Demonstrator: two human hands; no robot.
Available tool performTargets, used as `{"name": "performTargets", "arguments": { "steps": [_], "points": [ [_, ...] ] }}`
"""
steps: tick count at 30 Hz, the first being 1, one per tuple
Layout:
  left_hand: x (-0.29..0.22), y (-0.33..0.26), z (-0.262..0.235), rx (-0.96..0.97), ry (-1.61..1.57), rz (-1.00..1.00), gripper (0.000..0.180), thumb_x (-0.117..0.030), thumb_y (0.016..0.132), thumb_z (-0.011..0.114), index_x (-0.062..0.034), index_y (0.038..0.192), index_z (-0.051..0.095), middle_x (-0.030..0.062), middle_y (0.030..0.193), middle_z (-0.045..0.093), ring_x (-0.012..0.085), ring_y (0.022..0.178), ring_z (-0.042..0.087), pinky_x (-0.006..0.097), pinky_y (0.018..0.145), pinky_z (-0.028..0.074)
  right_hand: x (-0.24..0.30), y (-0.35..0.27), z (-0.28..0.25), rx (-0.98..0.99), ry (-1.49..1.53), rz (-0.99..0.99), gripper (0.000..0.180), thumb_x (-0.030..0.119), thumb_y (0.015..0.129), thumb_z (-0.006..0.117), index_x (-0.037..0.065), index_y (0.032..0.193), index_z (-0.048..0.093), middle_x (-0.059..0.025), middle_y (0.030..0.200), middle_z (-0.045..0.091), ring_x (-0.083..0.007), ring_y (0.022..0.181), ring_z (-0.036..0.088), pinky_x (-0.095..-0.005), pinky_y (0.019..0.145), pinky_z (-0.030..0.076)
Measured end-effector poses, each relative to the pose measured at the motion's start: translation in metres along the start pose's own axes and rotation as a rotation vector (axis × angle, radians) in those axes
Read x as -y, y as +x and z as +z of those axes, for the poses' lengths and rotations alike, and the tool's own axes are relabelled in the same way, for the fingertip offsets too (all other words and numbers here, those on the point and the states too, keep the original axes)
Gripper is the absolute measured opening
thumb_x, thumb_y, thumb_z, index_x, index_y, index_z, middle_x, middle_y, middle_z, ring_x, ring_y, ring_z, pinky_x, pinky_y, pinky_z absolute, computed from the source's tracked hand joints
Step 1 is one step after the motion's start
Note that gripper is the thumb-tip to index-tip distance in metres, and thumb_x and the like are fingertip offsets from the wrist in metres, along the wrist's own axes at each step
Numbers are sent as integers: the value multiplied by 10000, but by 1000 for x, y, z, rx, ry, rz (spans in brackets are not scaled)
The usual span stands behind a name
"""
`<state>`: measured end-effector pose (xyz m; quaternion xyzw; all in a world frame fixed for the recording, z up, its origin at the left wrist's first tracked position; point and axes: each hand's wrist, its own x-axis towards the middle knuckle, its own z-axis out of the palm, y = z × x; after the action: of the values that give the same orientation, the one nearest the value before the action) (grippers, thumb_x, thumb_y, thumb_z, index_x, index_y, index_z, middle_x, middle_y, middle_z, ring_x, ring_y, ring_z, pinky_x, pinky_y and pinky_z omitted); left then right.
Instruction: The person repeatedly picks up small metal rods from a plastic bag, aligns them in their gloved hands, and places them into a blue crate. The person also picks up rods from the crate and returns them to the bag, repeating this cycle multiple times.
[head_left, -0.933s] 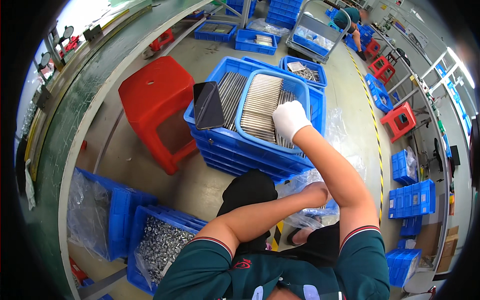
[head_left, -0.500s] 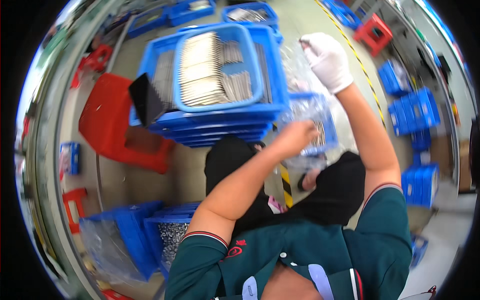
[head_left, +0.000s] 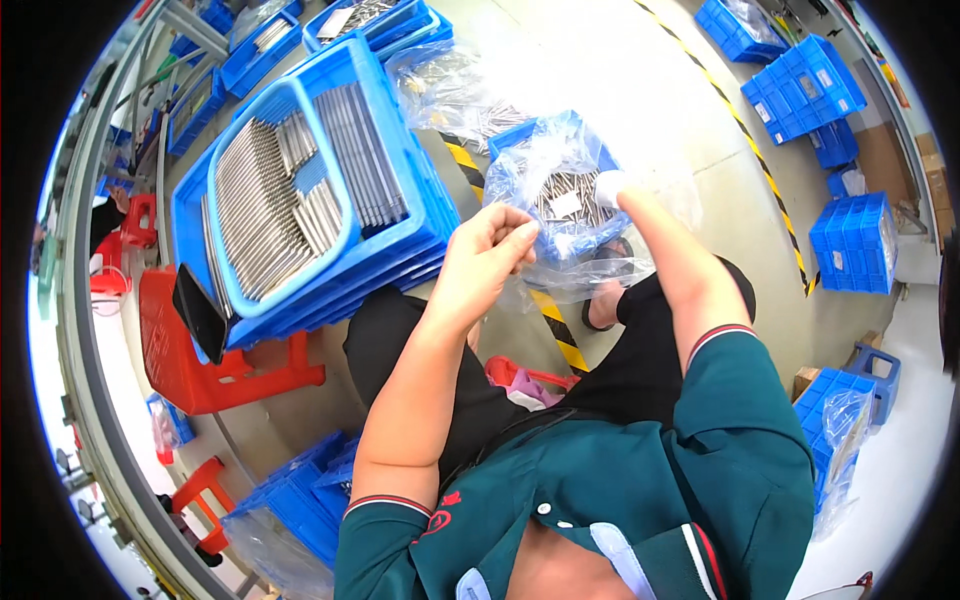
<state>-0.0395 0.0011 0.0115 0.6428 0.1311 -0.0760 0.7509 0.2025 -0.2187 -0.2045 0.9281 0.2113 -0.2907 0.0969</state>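
Observation:
In front of my knees stands a small blue bin [head_left: 598, 142] with a clear plastic bag [head_left: 508, 172] in it. Slim metal pins [head_left: 572, 186] lie heaped inside, with a white slip on top. My left hand [head_left: 490, 258], bare, hovers at the bin's near left side, its fingers pinched together; what they hold, if anything, is too small to tell. At the pile's right edge is my right hand [head_left: 608, 188] in a white glove, its fingers hidden. Left of my hands, a light blue tray [head_left: 345, 205] carries rows of metal pins on a stack of blue crates [head_left: 425, 215].
A red stool [head_left: 180, 350] stands by the stack, a dark flat panel [head_left: 200, 312] beside it. Beyond the bin lies another bag of metal pins [head_left: 450, 90]. Blue crates [head_left: 855, 245] line the right side, past a yellow-black floor stripe [head_left: 760, 165].
My gloved right hand has come down from its raised place to the pins in the bin. My left hand has drawn back from the bin. The whole view has turned.

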Motion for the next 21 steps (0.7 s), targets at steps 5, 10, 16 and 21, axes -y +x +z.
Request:
{"name": "performTargets", "arguments": {
  "steps": [5,10,16,21],
  "points": [
    [9,11,6,-26,-24,-25,169,-159,902,576,1,954,594,22,748,582,66,683,529,202,622,409,7,23,59,76,382,-109,501,436,817,487,59,1106,646,-165,1173,607,-327,1091,577,-389,924,443],
    [12,22,15,36,-29,-120,160,-148,901,577,2,958,593,28,752,587,76,681,535,218,635,422,27,29,67,113,540,30,517,448,837,433,75,1137,628,-178,1198,591,-333,1123,558,-385,938,430],
    [6,25,16,5,-46,-222,166,-148,900,586,6,961,596,25,751,592,78,692,542,215,645,425,27,36,66,22,538,231,497,432,842,437,55,1076,660,-181,1144,619,-305,1067,597,-392,889,463],
    [2,30,19,87,-52,-208,168,-143,915,575,4,997,574,17,796,579,71,753,542,212,663,433,-4,75,94,-383,348,398,255,174,854,477,35,970,656,-200,1002,646,-314,946,634,-405,822,496]
  ]
}}
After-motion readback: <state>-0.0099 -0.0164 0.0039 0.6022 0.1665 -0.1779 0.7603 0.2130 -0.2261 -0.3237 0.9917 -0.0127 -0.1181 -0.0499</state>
